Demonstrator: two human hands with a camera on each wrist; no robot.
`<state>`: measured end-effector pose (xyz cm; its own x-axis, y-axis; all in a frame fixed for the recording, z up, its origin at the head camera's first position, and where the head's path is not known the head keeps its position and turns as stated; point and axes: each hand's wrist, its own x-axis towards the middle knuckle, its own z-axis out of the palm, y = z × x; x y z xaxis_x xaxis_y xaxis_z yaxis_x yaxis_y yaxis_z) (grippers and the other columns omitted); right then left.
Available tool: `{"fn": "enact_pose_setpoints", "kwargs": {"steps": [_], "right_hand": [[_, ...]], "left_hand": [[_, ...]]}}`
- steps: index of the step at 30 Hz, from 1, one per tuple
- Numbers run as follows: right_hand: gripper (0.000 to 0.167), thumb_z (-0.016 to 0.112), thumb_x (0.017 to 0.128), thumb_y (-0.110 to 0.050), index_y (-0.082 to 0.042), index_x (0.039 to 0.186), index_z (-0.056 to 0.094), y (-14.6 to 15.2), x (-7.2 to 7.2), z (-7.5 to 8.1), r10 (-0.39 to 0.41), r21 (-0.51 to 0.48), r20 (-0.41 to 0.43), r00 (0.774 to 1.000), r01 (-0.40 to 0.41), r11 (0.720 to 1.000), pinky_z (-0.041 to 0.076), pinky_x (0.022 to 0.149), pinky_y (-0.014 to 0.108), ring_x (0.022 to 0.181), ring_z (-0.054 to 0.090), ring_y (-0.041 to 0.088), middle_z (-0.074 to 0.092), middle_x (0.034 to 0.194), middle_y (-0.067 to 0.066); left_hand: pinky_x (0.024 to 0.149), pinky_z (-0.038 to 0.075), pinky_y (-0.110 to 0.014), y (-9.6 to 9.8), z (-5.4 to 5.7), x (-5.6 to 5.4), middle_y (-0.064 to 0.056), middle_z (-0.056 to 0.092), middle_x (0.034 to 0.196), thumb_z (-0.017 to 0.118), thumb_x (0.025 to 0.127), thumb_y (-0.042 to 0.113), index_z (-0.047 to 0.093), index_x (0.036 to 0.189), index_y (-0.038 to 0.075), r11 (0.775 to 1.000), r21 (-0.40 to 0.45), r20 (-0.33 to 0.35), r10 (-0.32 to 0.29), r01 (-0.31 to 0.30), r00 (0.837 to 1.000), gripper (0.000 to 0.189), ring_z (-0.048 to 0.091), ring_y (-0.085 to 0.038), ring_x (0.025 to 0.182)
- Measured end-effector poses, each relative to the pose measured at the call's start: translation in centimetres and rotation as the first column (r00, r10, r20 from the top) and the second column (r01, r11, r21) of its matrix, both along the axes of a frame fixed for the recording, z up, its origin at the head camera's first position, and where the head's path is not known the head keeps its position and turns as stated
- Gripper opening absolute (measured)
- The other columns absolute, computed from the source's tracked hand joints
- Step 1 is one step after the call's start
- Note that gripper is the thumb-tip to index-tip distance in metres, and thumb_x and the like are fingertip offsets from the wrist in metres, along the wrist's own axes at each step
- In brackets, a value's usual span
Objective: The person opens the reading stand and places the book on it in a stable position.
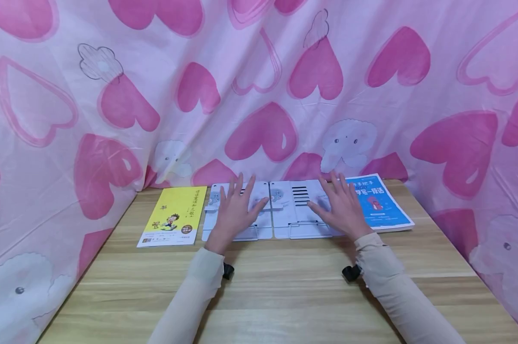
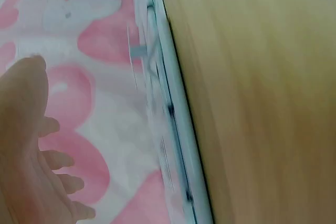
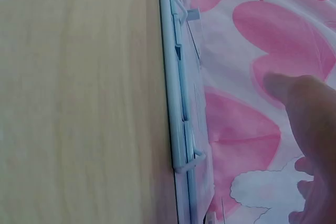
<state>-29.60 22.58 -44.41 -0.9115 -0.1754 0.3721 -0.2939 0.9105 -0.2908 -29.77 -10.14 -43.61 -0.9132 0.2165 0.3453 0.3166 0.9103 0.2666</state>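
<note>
Table (image 1: 284,291): wood-grain top. Yellow book (image 1: 173,205) lay at its far left, just beside the stand (image 1: 282,217); blue book (image 1: 385,205) lay at the far right, its left part behind the right hand (image 1: 342,208). Whether the blue book touched the stand could not be told, as that hand covered the spot. Behind all, a pink curtain (image 1: 259,76) with hearts and pale cartoon animals hung down to the table's far edge.

Stand: white, low on the table near the far edge, between the books. Two panels side by side, narrow seam between; whether joined, could not tell. Dark slots (image 1: 301,196) showed in the right panel; those of the left panel were mostly covered by the left hand (image 1: 237,210). A wire clip (image 1: 310,223) sat along the near side of the right panel, a similar one on the left panel. Small grey-blue cartoon on the right panel; fine print beside it too small to read.

Grip: wide on both hands, fingers spread, palms over the stand. Wrist views showed both hands apart from it. Light sleeves (image 1: 185,296) and black wrist cameras (image 1: 227,271) were near the table's middle.

Writing: yellow cover, 读读童谣和儿歌 in a vertical line, cartoon child below. Blue cover, 手把手 and 写一段话 legible, reddish figure below; smaller lines unreadable.
</note>
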Motion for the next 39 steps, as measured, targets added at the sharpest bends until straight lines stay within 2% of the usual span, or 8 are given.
{"fn": "enact_pose_setpoints", "kwargs": {"steps": [7, 12, 16, 20, 25, 31, 35, 39], "right_hand": [[0.089, 0.077, 0.098, -0.040, -0.026, 0.173, 0.030, -0.2, 0.3, 0.3, 0.025, -0.049, -0.074, 0.997, -0.028, 0.998, 0.025, 0.131, 0.071, 0.170, 0.016, 0.036, 0.023, 0.182, 0.011], [0.082, 0.079, 0.098, -0.032, -0.021, 0.169, 0.040, 0.2, 1.2, 0.6, 0.036, -0.093, -0.098, 0.995, -0.045, 0.995, 0.044, 0.121, 0.069, 0.161, 0.037, 0.039, 0.041, 0.173, 0.013], [0.069, 0.078, 0.100, -0.030, -0.017, 0.162, 0.050, 0.7, 2.3, 0.5, 0.033, -0.134, -0.005, 0.999, -0.034, 0.990, 0.054, 0.110, 0.067, 0.147, 0.054, 0.042, 0.055, 0.161, 0.017], [0.054, 0.076, 0.102, -0.027, -0.012, 0.151, 0.060, 1.3, 2.9, 0.4, 0.051, -0.173, 0.117, 0.992, -0.031, 0.985, 0.063, 0.099, 0.058, 0.122, 0.071, 0.037, 0.070, 0.141, 0.017], [0.033, 0.077, 0.102, -0.022, -0.008, 0.131, 0.069, 2.0, 3.1, 0.1, 0.090, -0.200, 0.259, 0.962, -0.037, 0.979, 0.067, 0.084, 0.041, 0.095, 0.073, 0.022, 0.077, 0.111, 0.009], [0.017, 0.079, 0.100, -0.021, -0.013, 0.115, 0.073, 2.4, 2.8, -0.9, 0.114, -0.215, 0.355, 0.928, -0.038, 0.976, 0.061, 0.078, 0.030, 0.088, 0.066, 0.019, 0.075, 0.100, 0.003], [0.016, 0.079, 0.100, -0.022, -0.013, 0.112, 0.074, 2.8, 2.8, -1.1, 0.133, -0.213, 0.386, 0.913, -0.052, 0.976, 0.059, 0.080, 0.031, 0.087, 0.064, 0.019, 0.074, 0.097, 0.002], [0.015, 0.080, 0.100, -0.025, -0.015, 0.110, 0.076, 3.3, 2.7, -1.0, 0.138, -0.207, 0.437, 0.889, -0.050, 0.977, 0.058, 0.081, 0.031, 0.088, 0.063, 0.019, 0.073, 0.096, 0.000]], "left_hand": [[0.135, 0.021, -0.065, 2.6, 0.0, 1.2, -0.012, 0.022, 0.182, 0.042, 0.110, 0.065, 0.023, 0.174, 0.023, 0.992, 0.021, 0.038, -0.121, 0.121, 0.992, 0.079, 0.016, -0.038, 0.170], [0.134, 0.029, -0.058, 4.0, -0.4, 2.0, -0.015, 0.034, 0.177, 0.047, 0.111, 0.059, 0.035, 0.171, 0.016, 0.980, 0.032, 0.009, -0.196, 0.196, 0.981, 0.075, 0.032, -0.039, 0.165], [0.131, 0.038, -0.051, 5.0, -0.4, 2.7, -0.013, 0.046, 0.171, 0.054, 0.110, 0.053, 0.042, 0.166, 0.014, 0.964, 0.087, 0.014, -0.253, 0.251, 0.967, 0.069, 0.044, -0.034, 0.159], [0.125, 0.047, -0.048, 5.7, -0.4, 3.3, -0.013, 0.052, 0.165, 0.058, 0.110, 0.048, 0.044, 0.165, 0.014, 0.948, 0.166, 0.098, -0.289, 0.271, 0.952, 0.066, 0.052, -0.030, 0.153], [0.120, 0.052, -0.044, 6.3, -0.7, 3.3, -0.012, 0.060, 0.156, 0.060, 0.111, 0.042, 0.054, 0.157, 0.010, 0.940, 0.216, 0.183, -0.305, 0.264, 0.935, 0.057, 0.059, -0.027, 0.145], [0.095, 0.063, -0.030, 6.8, -1.0, 3.0, -0.009, 0.076, 0.122, 0.069, 0.107, 0.026, 0.068, 0.133, 0.005, 0.917, 0.274, 0.237, -0.355, 0.288, 0.904, 0.033, 0.070, -0.017, 0.107], [0.085, 0.061, -0.021, 6.9, -1.3, 3.2, -0.005, 0.076, 0.109, 0.074, 0.103, 0.017, 0.071, 0.124, 0.004, 0.903, 0.298, 0.265, -0.391, 0.311, 0.881, 0.025, 0.068, -0.010, 0.095], [0.084, 0.058, -0.019, 6.8, -1.4, 3.4, -0.003, 0.074, 0.104, 0.080, 0.099, 0.015, 0.070, 0.119, 0.005, 0.898, 0.309, 0.317, -0.407, 0.312, 0.857, 0.025, 0.066, -0.009, 0.091]]}}
